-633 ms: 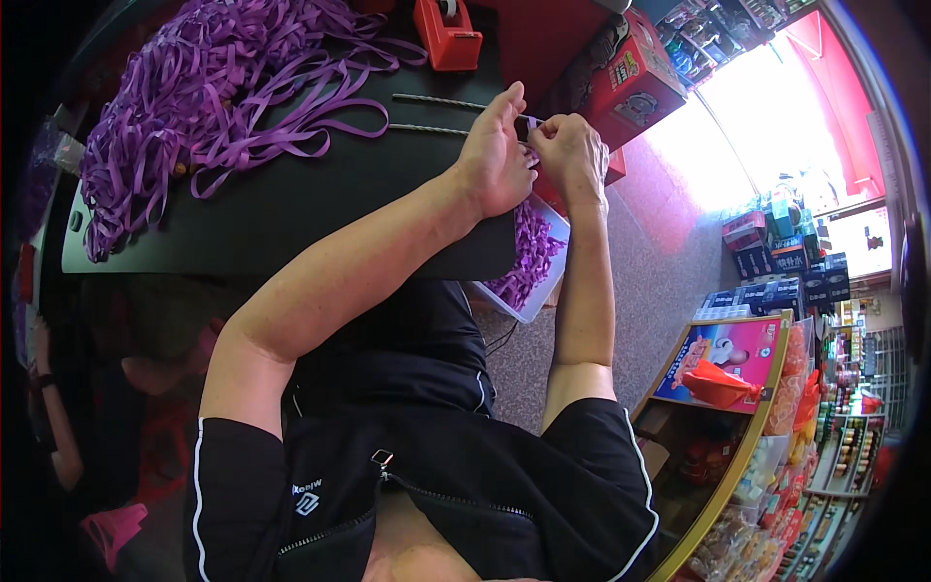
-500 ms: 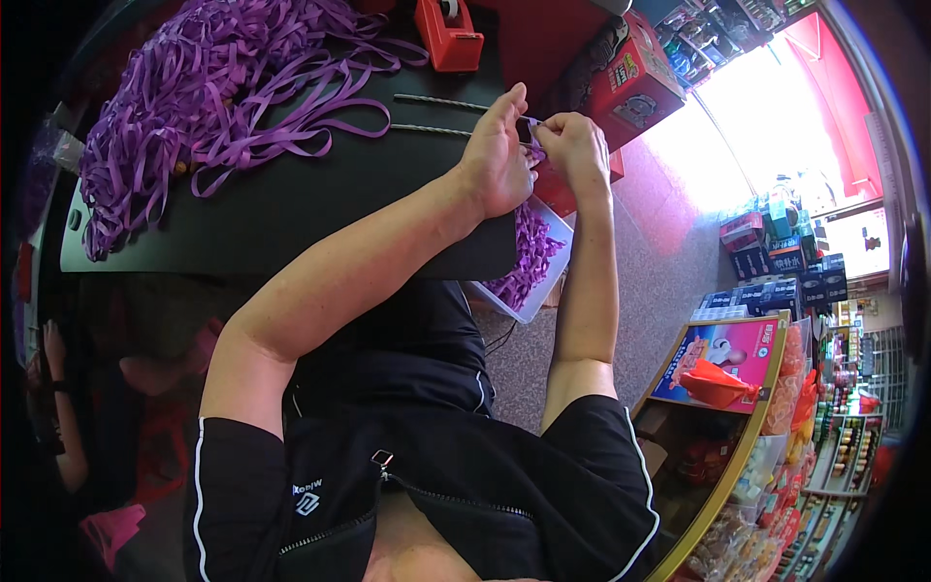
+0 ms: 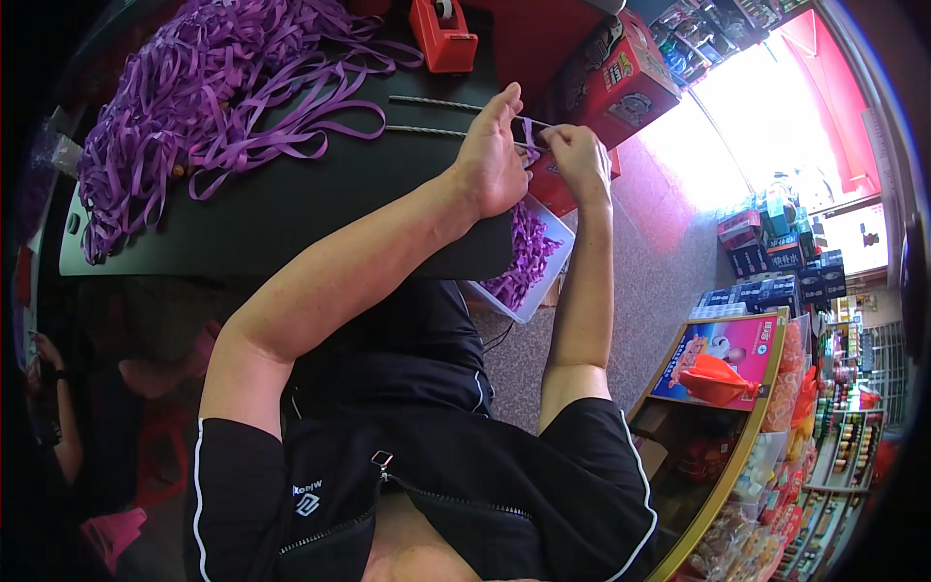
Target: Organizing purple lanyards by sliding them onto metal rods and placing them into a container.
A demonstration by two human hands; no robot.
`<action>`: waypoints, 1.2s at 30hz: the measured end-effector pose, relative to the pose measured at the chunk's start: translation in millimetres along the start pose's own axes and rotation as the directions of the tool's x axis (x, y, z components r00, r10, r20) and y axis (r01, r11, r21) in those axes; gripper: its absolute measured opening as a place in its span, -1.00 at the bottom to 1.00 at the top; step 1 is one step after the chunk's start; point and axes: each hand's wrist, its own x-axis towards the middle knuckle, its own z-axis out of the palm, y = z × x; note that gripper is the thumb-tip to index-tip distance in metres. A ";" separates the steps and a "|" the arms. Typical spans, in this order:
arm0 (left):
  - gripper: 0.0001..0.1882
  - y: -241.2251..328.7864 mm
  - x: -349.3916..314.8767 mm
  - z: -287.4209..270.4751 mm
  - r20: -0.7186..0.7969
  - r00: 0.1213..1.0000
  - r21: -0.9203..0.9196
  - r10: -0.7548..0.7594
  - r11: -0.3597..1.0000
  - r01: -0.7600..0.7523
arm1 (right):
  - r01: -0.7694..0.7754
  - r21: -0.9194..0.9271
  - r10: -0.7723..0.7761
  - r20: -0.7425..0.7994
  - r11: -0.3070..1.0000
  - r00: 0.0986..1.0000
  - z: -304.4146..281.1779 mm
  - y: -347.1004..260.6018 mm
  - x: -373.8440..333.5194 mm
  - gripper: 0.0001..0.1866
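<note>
My left hand (image 3: pixel 493 160) is at the right edge of the black table, one digit stretched up and the others curled by a purple ribbon (image 3: pixel 528 136). Close on its right, my right hand (image 3: pixel 580 160) is closed with fingertips pinched at the ribbon; the fingers partly hide the grip. Two thin twisted metal rods, an upper rod (image 3: pixel 436 101) and a lower rod (image 3: pixel 422 129), run side by side over the table and pass behind my left hand toward the ribbon. A large heap of purple ribbon (image 3: pixel 213 87) covers the table's far left.
Below the table's right edge stands a pale plastic bin (image 3: pixel 555 276) with purple ribbon pieces (image 3: pixel 524 257). A red tape dispenser (image 3: pixel 446 39) sits at the table's back, a red box (image 3: pixel 630 87) beyond. To the right are a glass display case (image 3: pixel 718 456) and stocked shelves.
My right hand has shifted slightly down and its fingers have turned a little. More of the ribbon now shows between the hands. My left hand has barely moved.
</note>
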 end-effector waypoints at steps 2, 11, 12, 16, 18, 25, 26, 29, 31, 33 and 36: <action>-0.05 0.4 -1.8 0.1 -0.033 0.999 -0.004 -0.007 1.000 0.007 | -0.044 -0.011 0.044 0.023 0.999 0.999 -7.4 -14.1 -4.3 -0.64; -0.21 7.5 0.6 1.1 -0.062 0.995 0.036 -0.074 0.996 0.076 | -0.439 0.667 0.113 0.473 0.602 0.874 20.9 0.4 3.0 -0.80; -0.26 15.9 1.5 -1.2 -0.112 0.984 0.062 -0.136 0.988 0.143 | -0.502 0.666 0.153 0.511 0.552 0.846 19.3 -3.1 4.5 -0.81; -0.44 46.7 -22.6 11.7 -0.115 0.991 0.234 -0.072 0.967 0.097 | -0.574 0.643 0.211 0.553 0.507 0.806 21.7 15.7 6.1 -0.70; -0.53 68.1 -33.3 8.6 -0.061 0.997 0.363 0.056 0.931 -0.030 | -0.449 0.528 0.216 0.444 0.721 0.869 12.0 12.6 6.4 -0.63; -0.75 84.5 -28.4 -26.9 0.426 0.901 0.790 0.077 -0.517 -0.329 | -0.054 0.355 -0.029 0.224 0.933 0.974 2.4 -1.1 35.6 -0.64; -0.75 84.3 -24.2 -32.2 0.470 0.883 0.692 0.007 -0.624 -0.363 | -0.091 0.411 -0.067 0.355 0.907 0.932 5.1 -9.6 40.0 -0.67; -0.76 77.4 -14.7 -48.1 0.611 0.790 0.518 -0.050 -0.729 -0.447 | -0.426 0.551 0.045 0.574 0.718 0.818 10.5 -6.2 45.2 -0.77; -0.76 79.1 -8.2 -54.9 0.634 0.772 0.539 -0.056 -0.684 -0.492 | -0.563 0.583 0.100 0.637 0.586 0.764 15.7 2.1 49.4 -0.80; -0.76 82.3 -4.0 -58.4 0.577 0.815 0.668 -0.046 -0.548 -0.504 | -0.618 0.585 0.144 0.654 0.525 0.743 19.6 9.5 50.5 -0.82; -0.75 80.4 -2.1 -61.8 0.608 0.793 0.646 -0.031 -0.562 -0.517 | -0.643 0.583 0.135 0.680 0.497 0.721 19.2 14.0 51.7 -0.82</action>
